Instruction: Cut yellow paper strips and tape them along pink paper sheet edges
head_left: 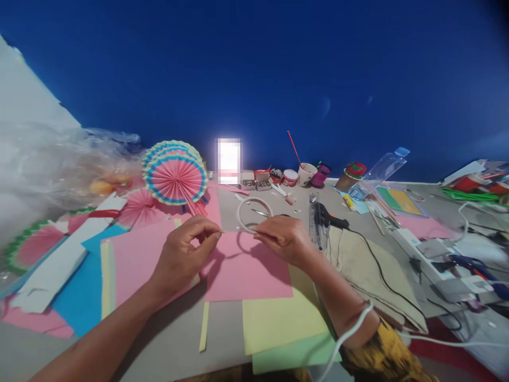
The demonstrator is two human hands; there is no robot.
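Observation:
My right hand (284, 237) pinches a thin white ring (238, 213), which looks like a narrow roll of tape, standing on edge above the pink paper (250, 270). To its left, my left hand (191, 246) is closed in a pinch; a tiny pale tip shows at the fingertips, too small to name. The hands are a short gap apart. Behind the ring lies a pair of scissors (260, 213), its handles partly hidden by my right hand. Yellow paper (274, 326) and green paper (294, 354) lie under the pink sheet.
Left stand pleated paper fans (175, 172), a white cardboard strip (59, 265) and blue paper (81, 289). Rightward are a glue gun (332, 216), clear ruler (314, 220), folded cloth (369, 276) and power strip (425, 257). A paper cup (307, 174) and tilted bottle (382, 171) stand behind.

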